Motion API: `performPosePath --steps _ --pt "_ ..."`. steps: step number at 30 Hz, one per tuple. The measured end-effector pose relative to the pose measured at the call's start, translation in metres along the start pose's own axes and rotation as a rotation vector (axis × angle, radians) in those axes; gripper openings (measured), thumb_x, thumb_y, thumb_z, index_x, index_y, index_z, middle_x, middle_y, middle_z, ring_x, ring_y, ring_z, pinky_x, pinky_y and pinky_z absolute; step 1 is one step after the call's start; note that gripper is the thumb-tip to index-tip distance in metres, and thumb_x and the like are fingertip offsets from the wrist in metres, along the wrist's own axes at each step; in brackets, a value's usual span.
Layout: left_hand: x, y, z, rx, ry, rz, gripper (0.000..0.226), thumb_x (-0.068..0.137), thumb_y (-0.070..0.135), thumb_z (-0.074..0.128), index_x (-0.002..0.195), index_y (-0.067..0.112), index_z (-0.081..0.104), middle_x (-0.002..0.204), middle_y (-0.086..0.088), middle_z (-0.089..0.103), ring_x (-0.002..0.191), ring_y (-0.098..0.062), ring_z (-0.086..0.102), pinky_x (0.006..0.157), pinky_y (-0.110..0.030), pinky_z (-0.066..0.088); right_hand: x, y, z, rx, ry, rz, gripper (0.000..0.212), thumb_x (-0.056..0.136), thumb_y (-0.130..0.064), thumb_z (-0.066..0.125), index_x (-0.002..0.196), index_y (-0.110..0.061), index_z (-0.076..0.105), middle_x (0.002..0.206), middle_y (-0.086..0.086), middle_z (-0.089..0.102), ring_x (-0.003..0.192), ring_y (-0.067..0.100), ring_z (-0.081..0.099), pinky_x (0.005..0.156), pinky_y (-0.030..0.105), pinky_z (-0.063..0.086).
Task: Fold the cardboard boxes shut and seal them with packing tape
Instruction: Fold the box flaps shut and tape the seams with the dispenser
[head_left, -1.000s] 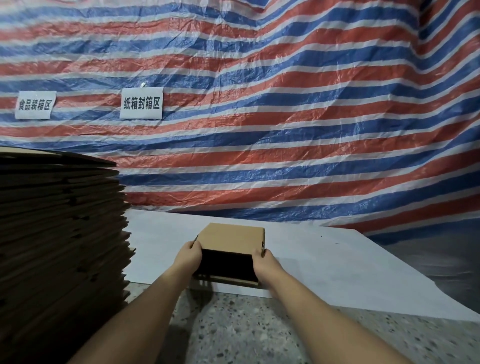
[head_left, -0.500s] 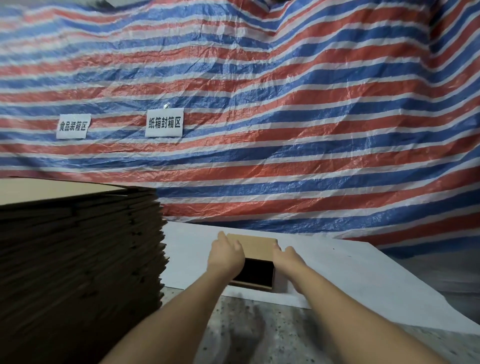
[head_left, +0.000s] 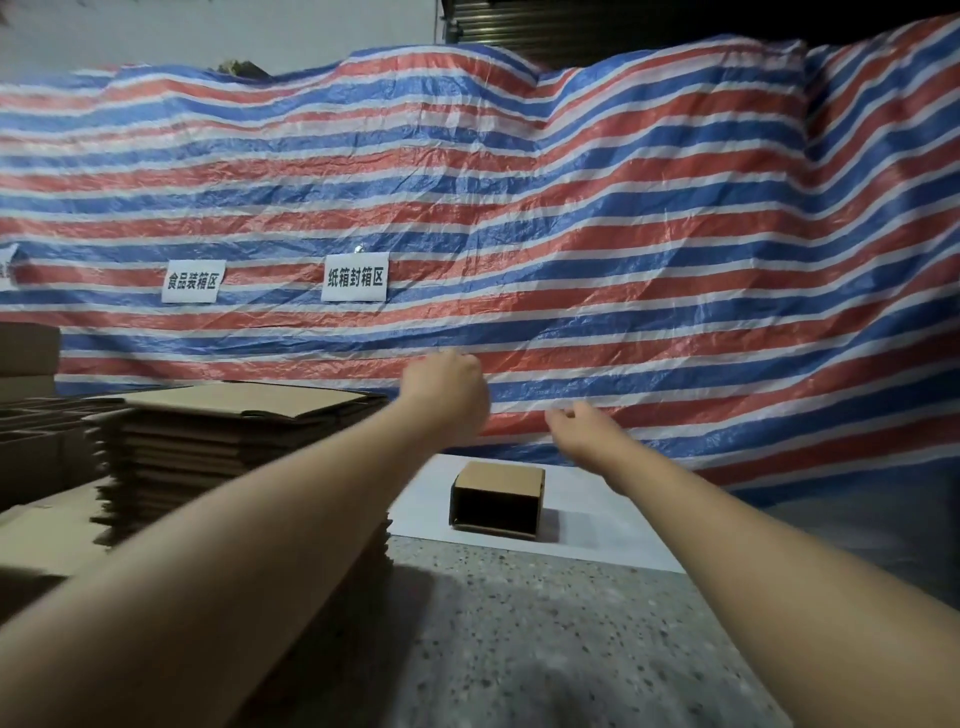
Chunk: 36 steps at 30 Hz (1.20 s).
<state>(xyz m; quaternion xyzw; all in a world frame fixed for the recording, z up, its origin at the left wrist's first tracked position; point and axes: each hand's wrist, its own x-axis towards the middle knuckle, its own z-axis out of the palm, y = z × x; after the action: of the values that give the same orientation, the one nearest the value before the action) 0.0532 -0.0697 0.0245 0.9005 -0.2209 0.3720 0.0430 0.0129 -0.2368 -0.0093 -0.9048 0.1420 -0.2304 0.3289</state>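
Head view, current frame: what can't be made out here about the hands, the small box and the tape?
- Left hand: seen from the back; its fingers are hidden behind it, so their pose is unclear.
- Right hand: motion-blurred; fingertips indistinct.
- Small box: its dark near opening shows nothing inside; flaps cannot be judged.
- Packing tape: none visible in this view.
- Flat cardboard stack: the left forearm covers its lower right.
- Leftmost sign: cut by the frame edge.
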Motion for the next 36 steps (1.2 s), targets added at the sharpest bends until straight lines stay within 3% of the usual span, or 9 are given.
performPosePath --steps 3,6,8,10,13,17,23,30,36 --pt "-0.009 -0.034 -0.027 0.373 -0.128 -0.078 0.028 0.099 0.025 0.042 0.117 0.011 0.057 0.102 -0.009 0.053 0.092 -0.022 0.052 0.074 -0.034 0.042 -0.022 -0.014 -0.019 -0.017 -0.008 -0.013 0.063 0.106 -0.048 0.032 0.153 -0.006 0.032 0.154 0.015 0.042 0.129 0.031 0.048 0.099 0.040 0.041" --pt "-0.018 -0.060 -0.042 0.579 -0.309 -0.204 0.040 0.099 0.031 0.041 0.134 0.013 0.052 0.132 -0.011 0.056 0.120 -0.028 0.054 0.101 -0.039 0.043 -0.039 -0.026 -0.031 -0.031 -0.011 -0.029 0.063 0.106 -0.050 0.031 0.156 -0.010 0.030 0.159 0.014 0.035 0.141 0.033 0.040 0.110 0.045 0.037" --pt "-0.023 -0.071 -0.043 0.568 -0.426 -0.297 0.048 0.099 0.032 0.038 0.143 0.013 0.043 0.147 -0.013 0.046 0.135 -0.034 0.043 0.114 -0.051 0.032 -0.047 -0.031 -0.036 -0.058 -0.018 -0.051 0.064 0.106 -0.049 0.032 0.158 -0.012 0.026 0.162 0.013 0.032 0.144 0.034 0.036 0.112 0.046 0.035" --pt "-0.029 -0.078 -0.039 0.485 -0.523 -0.363 0.053 0.098 0.030 0.037 0.147 0.011 0.037 0.152 -0.015 0.040 0.140 -0.037 0.036 0.114 -0.058 0.024 -0.053 -0.035 -0.039 -0.072 -0.027 -0.075 0.065 0.106 -0.049 0.032 0.158 -0.012 0.026 0.163 0.013 0.029 0.147 0.034 0.033 0.114 0.046 0.032" --pt "-0.041 -0.081 -0.030 0.397 -0.607 -0.372 0.047 0.094 0.019 0.038 0.140 0.009 0.046 0.139 -0.015 0.049 0.124 -0.035 0.050 0.101 -0.052 0.042 -0.057 -0.037 -0.043 -0.080 -0.033 -0.080 0.063 0.106 -0.049 0.033 0.157 -0.012 0.028 0.161 0.013 0.033 0.145 0.034 0.035 0.114 0.046 0.034" --pt "-0.052 -0.079 -0.025 0.438 -0.572 -0.329 0.032 0.092 0.010 0.041 0.120 0.010 0.057 0.118 -0.009 0.058 0.103 -0.026 0.058 0.096 -0.039 0.049 -0.058 -0.038 -0.048 -0.088 -0.040 -0.068 0.064 0.106 -0.049 0.032 0.158 -0.010 0.027 0.162 0.014 0.031 0.146 0.034 0.034 0.114 0.045 0.033" --pt "-0.059 -0.084 -0.025 0.421 -0.517 -0.304 0.031 0.094 0.007 0.046 0.121 0.011 0.060 0.121 -0.010 0.060 0.105 -0.028 0.059 0.096 -0.041 0.049 -0.062 -0.046 -0.048 -0.079 -0.043 -0.071 0.065 0.107 -0.048 0.030 0.159 -0.009 0.023 0.166 0.013 0.024 0.151 0.034 0.026 0.119 0.047 0.027" --pt "-0.069 -0.082 -0.022 0.420 -0.449 -0.256 0.023 0.100 0.025 0.046 0.115 0.017 0.061 0.099 -0.001 0.056 0.086 -0.021 0.054 0.068 -0.028 0.038 -0.068 -0.053 -0.036 -0.091 -0.062 -0.110 0.061 0.108 -0.046 0.030 0.154 -0.006 0.034 0.155 0.015 0.041 0.133 0.031 0.045 0.099 0.040 0.037" --pt "-0.074 -0.072 -0.025 0.416 -0.408 -0.261 0.035 0.092 0.009 0.046 0.124 0.015 0.059 0.120 -0.006 0.061 0.102 -0.026 0.059 0.082 -0.032 0.047 -0.070 -0.061 -0.033 -0.077 -0.071 -0.105 0.065 0.107 -0.048 0.030 0.158 -0.008 0.025 0.164 0.014 0.027 0.148 0.034 0.030 0.115 0.045 0.031"
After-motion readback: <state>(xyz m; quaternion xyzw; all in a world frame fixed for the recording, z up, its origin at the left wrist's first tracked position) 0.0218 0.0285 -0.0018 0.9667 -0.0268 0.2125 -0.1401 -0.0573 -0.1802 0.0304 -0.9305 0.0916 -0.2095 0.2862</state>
